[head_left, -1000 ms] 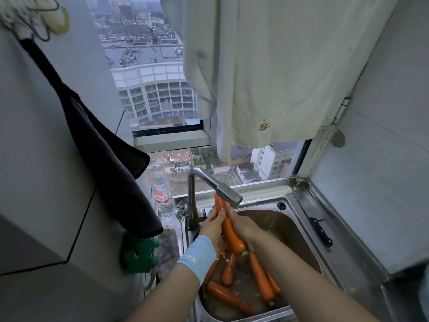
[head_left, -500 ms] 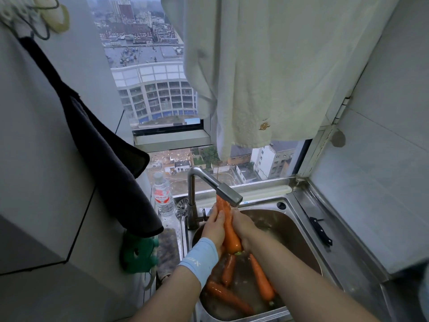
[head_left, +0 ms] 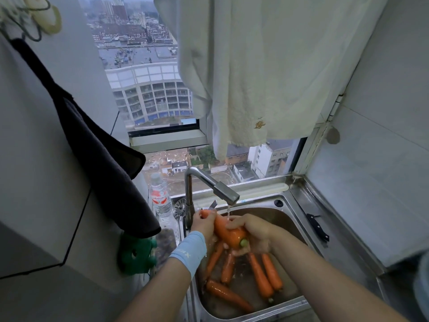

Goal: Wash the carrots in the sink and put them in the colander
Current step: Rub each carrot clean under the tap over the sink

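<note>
A thick orange carrot [head_left: 228, 232] lies tilted under the thin stream from the steel faucet [head_left: 226, 194], its green stem end toward me. My left hand [head_left: 204, 223] grips its narrow far end. My right hand [head_left: 253, 228] wraps its thick end from the right. Several more carrots [head_left: 261, 275] lie wet on the bottom of the steel sink [head_left: 289, 219], below my hands. No colander is in view.
A black-handled knife [head_left: 318, 226] lies on the steel counter right of the sink. A water bottle [head_left: 160, 197] and a metal strainer [head_left: 179, 206] stand left of the faucet. A dark cloth [head_left: 104, 159] and a cream towel [head_left: 255, 77] hang above. A green sponge holder [head_left: 137, 254] sits at left.
The held carrot has swung from nearly upright to slanting, its tip now leftward and its stem end toward me. Both hands shifted with it under the water.
</note>
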Available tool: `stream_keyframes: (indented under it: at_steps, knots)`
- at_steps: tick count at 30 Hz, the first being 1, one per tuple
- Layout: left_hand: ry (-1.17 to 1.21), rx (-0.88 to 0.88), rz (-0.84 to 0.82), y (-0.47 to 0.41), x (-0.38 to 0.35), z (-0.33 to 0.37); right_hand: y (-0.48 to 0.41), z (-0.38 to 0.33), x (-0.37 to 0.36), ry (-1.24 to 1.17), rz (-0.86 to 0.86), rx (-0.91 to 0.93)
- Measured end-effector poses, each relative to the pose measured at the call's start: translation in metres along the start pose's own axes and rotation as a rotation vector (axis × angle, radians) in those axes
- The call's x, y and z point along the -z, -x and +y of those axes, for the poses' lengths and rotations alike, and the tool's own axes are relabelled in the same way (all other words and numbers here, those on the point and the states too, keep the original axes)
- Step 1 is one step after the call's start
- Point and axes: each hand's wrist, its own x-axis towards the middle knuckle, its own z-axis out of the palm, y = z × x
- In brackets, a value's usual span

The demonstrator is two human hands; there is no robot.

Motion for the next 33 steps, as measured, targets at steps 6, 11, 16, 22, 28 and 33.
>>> stream_keyframes:
  at_steps: [6,11,16,22,28,33]
  knots:
    - [-0.901,-0.286,0.062,0.013,0.004,0.008,-0.001,-0.002,0.019,-0.032,0.181,0.068]
    - [-0.727,-0.288,-0.226,0.027,-0.002,0.011,0.0,-0.01,0.014,-0.261,0.243,0.071]
    - [-0.678,-0.24,-0.233,0.028,-0.003,0.009,-0.018,-0.005,-0.003,-0.324,0.41,0.245]
    - [-0.577,-0.131,-0.257,0.009,0.004,-0.005,-0.033,-0.002,-0.027,-0.172,0.594,0.338]
    - [-0.379,-0.069,-0.203,0.023,-0.001,0.007,-0.034,0.001,-0.047,-0.035,0.529,0.373]
    - [-0.182,-0.001,-0.228,0.023,-0.002,0.01,-0.038,0.0,-0.052,0.012,0.586,0.39]
